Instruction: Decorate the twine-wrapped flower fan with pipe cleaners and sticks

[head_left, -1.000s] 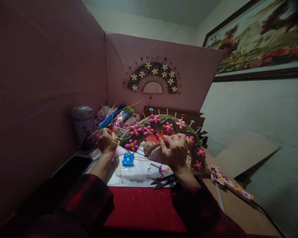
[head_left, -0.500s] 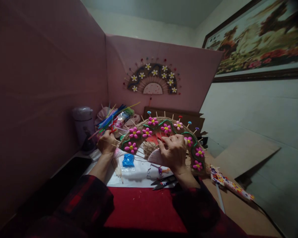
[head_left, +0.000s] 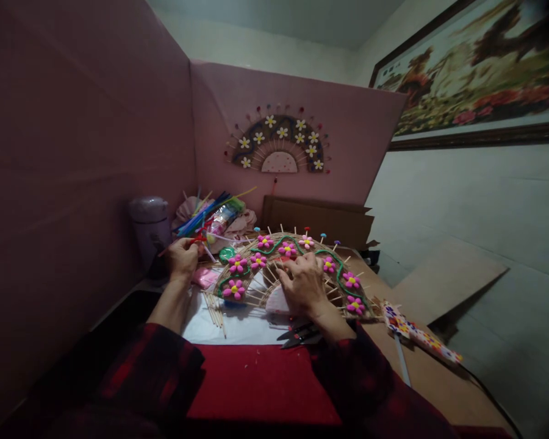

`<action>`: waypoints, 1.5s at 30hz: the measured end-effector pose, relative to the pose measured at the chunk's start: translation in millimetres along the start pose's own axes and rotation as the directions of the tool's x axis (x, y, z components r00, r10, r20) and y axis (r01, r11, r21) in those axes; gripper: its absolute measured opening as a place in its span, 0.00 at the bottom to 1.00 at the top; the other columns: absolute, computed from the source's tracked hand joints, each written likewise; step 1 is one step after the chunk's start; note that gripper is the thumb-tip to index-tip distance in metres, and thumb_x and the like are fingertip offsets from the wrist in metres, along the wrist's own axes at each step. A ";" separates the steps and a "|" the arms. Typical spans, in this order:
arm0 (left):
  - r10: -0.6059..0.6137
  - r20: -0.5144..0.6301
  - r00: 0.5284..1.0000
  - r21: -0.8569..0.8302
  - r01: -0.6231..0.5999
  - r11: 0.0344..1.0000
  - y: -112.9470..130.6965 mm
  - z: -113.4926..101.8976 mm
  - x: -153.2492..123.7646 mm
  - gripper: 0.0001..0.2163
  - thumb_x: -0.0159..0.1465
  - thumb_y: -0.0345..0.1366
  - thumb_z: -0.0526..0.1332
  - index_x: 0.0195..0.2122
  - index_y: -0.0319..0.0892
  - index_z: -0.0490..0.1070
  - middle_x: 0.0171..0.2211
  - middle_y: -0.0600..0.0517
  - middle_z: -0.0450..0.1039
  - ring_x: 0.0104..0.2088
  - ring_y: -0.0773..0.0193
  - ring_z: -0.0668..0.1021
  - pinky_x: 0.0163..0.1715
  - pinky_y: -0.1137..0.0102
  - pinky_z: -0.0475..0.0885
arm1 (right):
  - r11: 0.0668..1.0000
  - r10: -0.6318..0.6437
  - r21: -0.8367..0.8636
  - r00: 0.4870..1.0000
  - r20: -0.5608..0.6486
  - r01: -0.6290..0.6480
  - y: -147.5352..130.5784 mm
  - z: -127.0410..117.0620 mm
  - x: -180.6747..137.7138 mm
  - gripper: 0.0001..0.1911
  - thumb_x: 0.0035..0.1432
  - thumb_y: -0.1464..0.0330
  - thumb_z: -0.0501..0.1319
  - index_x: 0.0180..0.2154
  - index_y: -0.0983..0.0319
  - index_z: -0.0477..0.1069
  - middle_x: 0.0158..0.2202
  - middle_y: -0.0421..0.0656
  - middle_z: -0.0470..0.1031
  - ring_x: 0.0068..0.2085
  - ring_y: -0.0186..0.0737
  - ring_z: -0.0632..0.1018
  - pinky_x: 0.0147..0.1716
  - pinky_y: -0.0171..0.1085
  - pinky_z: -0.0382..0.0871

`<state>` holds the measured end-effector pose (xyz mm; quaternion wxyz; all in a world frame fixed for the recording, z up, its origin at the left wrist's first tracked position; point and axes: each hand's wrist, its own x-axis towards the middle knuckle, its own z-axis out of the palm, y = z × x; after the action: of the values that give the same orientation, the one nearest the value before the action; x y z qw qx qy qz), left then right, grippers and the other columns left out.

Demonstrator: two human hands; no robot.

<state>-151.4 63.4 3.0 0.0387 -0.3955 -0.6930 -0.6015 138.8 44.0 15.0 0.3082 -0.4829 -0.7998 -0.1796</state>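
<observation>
A half-round fan [head_left: 287, 248] made of twine and thin sticks, with pink clay flowers and a wavy green line, lies low over the white sheet [head_left: 201, 326]. My right hand [head_left: 305, 283] is closed on its inner part, by the pale half-disc [head_left: 276, 300]; the fingertips are partly hidden. Some sticks carry small blue, red or purple tips. Left of the fan, my left hand [head_left: 182, 261] is closed, apart from it, with a thin red piece [head_left: 196, 239] at its fingertips. Loose sticks [head_left: 213, 310] lie below that hand.
Black-handled snips [head_left: 299, 335] lie at the sheet's front edge. Behind are pipe cleaners [head_left: 205, 213], a lidded flask [head_left: 150, 231] and cardboard [head_left: 315, 222]. A flower-patterned glue gun [head_left: 421, 335] is at right. Another fan [head_left: 274, 143] hangs on the pink panel [head_left: 348, 134].
The fan has come down and a little left with my right hand, tipping flatter over the sheet. My left hand has moved left, away from the fan's edge.
</observation>
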 end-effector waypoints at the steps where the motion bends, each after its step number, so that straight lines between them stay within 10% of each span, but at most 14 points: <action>1: -0.002 0.003 1.000 -0.011 0.002 1.000 -0.4 0.4 0.3 0.11 0.51 0.36 0.54 0.28 0.37 0.74 0.20 0.50 0.73 0.20 0.64 0.73 0.20 0.72 0.66 | 1.000 -0.002 0.000 1.000 0.025 0.002 -0.5 2.6 -0.6 0.13 0.58 0.59 0.56 0.32 0.59 0.74 0.33 0.47 0.73 0.40 0.46 0.63 0.40 0.43 0.49; 23: 0.039 0.083 0.996 0.097 -0.047 0.994 10.2 1.6 -13.7 0.08 0.51 0.36 0.56 0.26 0.41 0.74 0.25 0.48 0.77 0.28 0.58 0.77 0.28 0.70 0.67 | 0.998 -0.032 -0.054 0.999 0.042 0.034 -13.9 6.3 -13.7 0.12 0.59 0.61 0.56 0.30 0.61 0.72 0.33 0.49 0.72 0.40 0.47 0.64 0.41 0.45 0.50; 45: 0.065 -0.148 0.987 0.417 0.002 0.909 39.6 -9.2 -30.0 0.12 0.61 0.38 0.50 0.29 0.44 0.71 0.24 0.47 0.73 0.27 0.57 0.73 0.24 0.69 0.54 | 0.986 -0.102 0.128 0.993 -0.056 0.109 -24.0 -2.0 -22.7 0.10 0.58 0.63 0.57 0.32 0.61 0.72 0.35 0.47 0.69 0.42 0.46 0.62 0.43 0.45 0.51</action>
<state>-111.2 39.0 21.4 0.1868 -0.3402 -0.7934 -0.4690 126.0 16.5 1.7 0.3487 -0.4140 -0.8264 -0.1549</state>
